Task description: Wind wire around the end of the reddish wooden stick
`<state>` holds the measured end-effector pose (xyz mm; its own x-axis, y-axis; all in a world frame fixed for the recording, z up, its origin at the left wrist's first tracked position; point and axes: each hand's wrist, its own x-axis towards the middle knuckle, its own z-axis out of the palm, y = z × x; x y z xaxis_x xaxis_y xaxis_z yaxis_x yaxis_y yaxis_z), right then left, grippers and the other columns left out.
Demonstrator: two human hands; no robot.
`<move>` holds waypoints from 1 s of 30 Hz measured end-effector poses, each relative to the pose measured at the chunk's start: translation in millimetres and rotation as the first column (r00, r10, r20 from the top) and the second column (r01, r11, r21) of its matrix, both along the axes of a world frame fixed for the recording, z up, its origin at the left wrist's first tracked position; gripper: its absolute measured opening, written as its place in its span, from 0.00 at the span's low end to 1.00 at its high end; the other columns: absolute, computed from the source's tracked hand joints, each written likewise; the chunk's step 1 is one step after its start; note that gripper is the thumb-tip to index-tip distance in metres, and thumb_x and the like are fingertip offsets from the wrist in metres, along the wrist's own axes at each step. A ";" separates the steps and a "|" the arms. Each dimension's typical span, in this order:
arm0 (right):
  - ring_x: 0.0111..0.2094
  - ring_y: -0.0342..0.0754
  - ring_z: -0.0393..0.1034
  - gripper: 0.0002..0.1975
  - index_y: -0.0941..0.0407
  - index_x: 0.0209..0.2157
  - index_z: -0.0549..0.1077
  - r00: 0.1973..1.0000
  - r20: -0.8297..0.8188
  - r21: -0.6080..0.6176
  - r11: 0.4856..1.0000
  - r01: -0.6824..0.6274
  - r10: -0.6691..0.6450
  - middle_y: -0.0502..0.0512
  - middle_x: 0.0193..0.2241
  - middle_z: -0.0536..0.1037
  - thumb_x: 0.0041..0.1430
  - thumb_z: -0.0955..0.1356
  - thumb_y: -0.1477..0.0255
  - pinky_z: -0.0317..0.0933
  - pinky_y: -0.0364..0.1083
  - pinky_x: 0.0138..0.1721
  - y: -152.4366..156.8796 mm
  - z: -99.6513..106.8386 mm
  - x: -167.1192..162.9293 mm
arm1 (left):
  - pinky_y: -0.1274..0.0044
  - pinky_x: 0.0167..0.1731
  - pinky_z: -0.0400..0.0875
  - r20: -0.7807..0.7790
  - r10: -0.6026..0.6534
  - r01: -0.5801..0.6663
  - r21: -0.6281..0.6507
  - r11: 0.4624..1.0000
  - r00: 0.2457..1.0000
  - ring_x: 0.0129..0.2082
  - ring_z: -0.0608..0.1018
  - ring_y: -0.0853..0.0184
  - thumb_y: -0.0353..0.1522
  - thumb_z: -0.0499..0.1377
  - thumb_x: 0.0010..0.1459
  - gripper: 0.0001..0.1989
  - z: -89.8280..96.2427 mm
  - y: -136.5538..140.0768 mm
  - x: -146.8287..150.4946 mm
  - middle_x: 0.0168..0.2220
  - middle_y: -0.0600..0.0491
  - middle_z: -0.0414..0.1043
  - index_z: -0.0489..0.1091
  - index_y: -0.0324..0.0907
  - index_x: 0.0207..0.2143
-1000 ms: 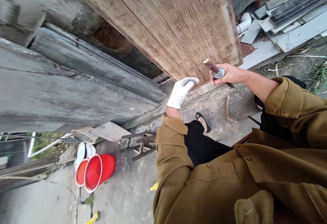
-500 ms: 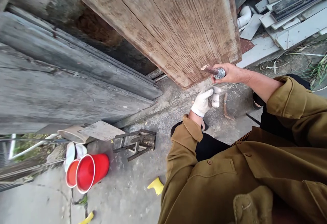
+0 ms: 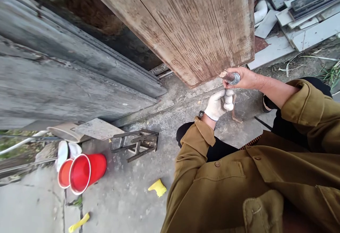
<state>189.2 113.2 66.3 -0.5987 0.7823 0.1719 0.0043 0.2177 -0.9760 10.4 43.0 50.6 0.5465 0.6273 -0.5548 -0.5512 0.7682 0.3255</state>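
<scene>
My right hand (image 3: 247, 78), bare, is wrapped around a short wooden stick (image 3: 225, 75). Silvery wire (image 3: 234, 78) is wound in a coil around that stick, right at my fingers. The stick's pale, rough end points left, past my hand. Just below it, my left hand (image 3: 217, 105) wears a white glove, its fingers closed in a pinch. What lies between those fingertips is too small to make out. A bent brown stick (image 3: 234, 110) is on the ground behind the glove.
A worn wooden door panel (image 3: 191, 31) stands in front of my hands. Stacked boards (image 3: 308, 16) lie at the upper right. On the concrete to the left are a dark wooden frame (image 3: 136, 144), a red bucket (image 3: 97, 169) and a yellow piece (image 3: 158, 187).
My gloved left hand has moved up and right, closer to the wire-wound stick, and its fingers have closed into a pinch. The stick in my right hand has shifted slightly right and tilted.
</scene>
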 end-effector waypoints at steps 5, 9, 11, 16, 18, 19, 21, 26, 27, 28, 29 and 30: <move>0.33 0.45 0.72 0.21 0.57 0.33 0.74 0.998 -0.064 -0.003 1.000 -0.016 0.015 0.52 0.31 0.78 0.50 0.79 0.56 0.66 0.44 0.39 -1.2 -1.6 2.2 | 0.80 0.17 0.56 -0.013 0.024 -0.024 -0.039 0.999 1.000 0.14 0.59 0.76 0.34 0.51 0.72 0.17 3.5 -3.8 5.9 0.21 0.58 0.59 0.69 0.39 0.29; 0.34 0.46 0.72 0.21 0.56 0.32 0.74 0.999 -0.011 -0.082 0.996 0.042 -0.043 0.53 0.31 0.78 0.47 0.81 0.58 0.66 0.44 0.39 -5.0 2.3 3.7 | 0.79 0.21 0.60 -0.059 0.037 -0.037 -0.012 0.999 0.998 0.17 0.62 0.75 0.36 0.55 0.70 0.13 -0.9 -6.4 10.8 0.23 0.56 0.61 0.69 0.40 0.31; 0.35 0.47 0.72 0.20 0.56 0.32 0.74 0.998 0.017 -0.108 0.992 0.067 -0.066 0.52 0.31 0.78 0.45 0.81 0.59 0.66 0.45 0.40 -7.0 3.7 4.7 | 0.77 0.25 0.65 -0.089 0.040 -0.038 0.017 0.999 0.995 0.20 0.65 0.73 0.36 0.57 0.69 0.12 -4.4 -6.9 12.2 0.24 0.56 0.62 0.69 0.40 0.32; 0.35 0.47 0.70 0.20 0.57 0.33 0.74 0.990 0.058 -0.080 0.988 0.132 -0.127 0.51 0.31 0.76 0.44 0.80 0.62 0.63 0.45 0.40 -8.1 2.1 6.5 | 0.72 0.35 0.75 -0.157 0.045 -0.018 0.169 0.985 0.987 0.25 0.74 0.70 0.38 0.61 0.66 0.10 -8.6 -5.3 13.7 0.26 0.55 0.68 0.71 0.40 0.35; 0.34 0.46 0.68 0.19 0.57 0.34 0.74 0.978 0.093 -0.055 0.980 0.194 -0.188 0.50 0.30 0.75 0.44 0.79 0.64 0.61 0.44 0.38 -6.5 -0.3 5.6 | 0.72 0.38 0.76 -0.223 0.087 -0.029 0.250 0.968 0.971 0.28 0.77 0.69 0.38 0.63 0.64 0.11 -9.3 -2.9 14.2 0.27 0.54 0.70 0.71 0.40 0.35; 0.33 0.45 0.67 0.18 0.57 0.34 0.73 0.966 0.122 -0.047 0.971 0.234 -0.227 0.49 0.29 0.74 0.43 0.78 0.66 0.60 0.43 0.37 -5.2 -1.9 4.7 | 0.72 0.38 0.76 -0.264 0.121 -0.038 0.298 0.954 0.957 0.28 0.78 0.69 0.39 0.65 0.62 0.11 -10.2 -1.1 14.5 0.26 0.55 0.71 0.71 0.40 0.35; 0.31 0.43 0.64 0.16 0.58 0.33 0.72 0.931 0.198 -0.049 0.945 0.322 -0.307 0.47 0.27 0.72 0.42 0.77 0.69 0.56 0.43 0.34 -2.1 -5.4 2.3 | 0.74 0.36 0.76 -0.341 0.192 -0.041 0.402 0.914 0.920 0.26 0.78 0.69 0.40 0.68 0.57 0.15 -13.6 3.2 14.6 0.25 0.56 0.71 0.69 0.40 0.34; 0.28 0.41 0.59 0.12 0.57 0.27 0.69 0.882 0.286 -0.151 0.891 0.428 -0.376 0.46 0.23 0.69 0.40 0.74 0.74 0.54 0.42 0.31 2.1 -12.6 -3.1 | 0.76 0.28 0.72 -0.539 0.298 0.081 0.570 0.818 0.788 0.21 0.74 0.71 0.40 0.68 0.54 0.15 -26.6 13.0 10.6 0.25 0.57 0.72 0.71 0.40 0.36; 0.27 0.40 0.59 0.12 0.57 0.27 0.69 0.887 0.271 -0.188 0.883 0.429 -0.373 0.45 0.22 0.68 0.40 0.75 0.75 0.53 0.42 0.29 1.4 -13.5 -3.9 | 0.77 0.28 0.71 -0.602 0.320 0.130 0.584 0.801 0.732 0.21 0.73 0.72 0.38 0.67 0.56 0.12 -28.2 14.1 9.0 0.26 0.57 0.72 0.71 0.40 0.37; 0.26 0.40 0.58 0.13 0.57 0.27 0.68 0.895 0.251 -0.233 0.874 0.426 -0.369 0.45 0.21 0.68 0.40 0.75 0.75 0.53 0.41 0.28 0.4 -14.6 -4.8 | 0.77 0.29 0.71 -0.666 0.346 0.192 0.596 0.779 0.661 0.22 0.73 0.71 0.36 0.65 0.57 0.09 -29.1 14.9 7.4 0.26 0.57 0.73 0.72 0.40 0.37; 0.24 0.39 0.57 0.13 0.56 0.27 0.68 0.904 0.230 -0.288 0.862 0.417 -0.360 0.44 0.20 0.67 0.40 0.75 0.75 0.51 0.41 0.25 -0.8 -15.7 -5.8 | 0.77 0.30 0.71 -0.721 0.379 0.263 0.606 0.751 0.581 0.23 0.74 0.71 0.34 0.63 0.58 0.06 -29.2 15.5 5.6 0.27 0.56 0.74 0.73 0.41 0.37; 0.23 0.38 0.56 0.14 0.56 0.27 0.68 0.912 0.208 -0.348 0.845 0.406 -0.352 0.44 0.19 0.66 0.40 0.75 0.75 0.50 0.41 0.23 -2.0 -17.2 -7.1 | 0.77 0.33 0.71 -0.759 0.420 0.336 0.616 0.713 0.498 0.26 0.75 0.69 0.31 0.62 0.59 0.04 -28.7 15.9 3.8 0.29 0.55 0.76 0.74 0.41 0.38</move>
<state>182.1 111.2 49.1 -0.2379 0.9411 -0.2403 0.1443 -0.2104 -0.9669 14.2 58.8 22.0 0.0395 0.9884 -0.1467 0.2442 0.1328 0.9606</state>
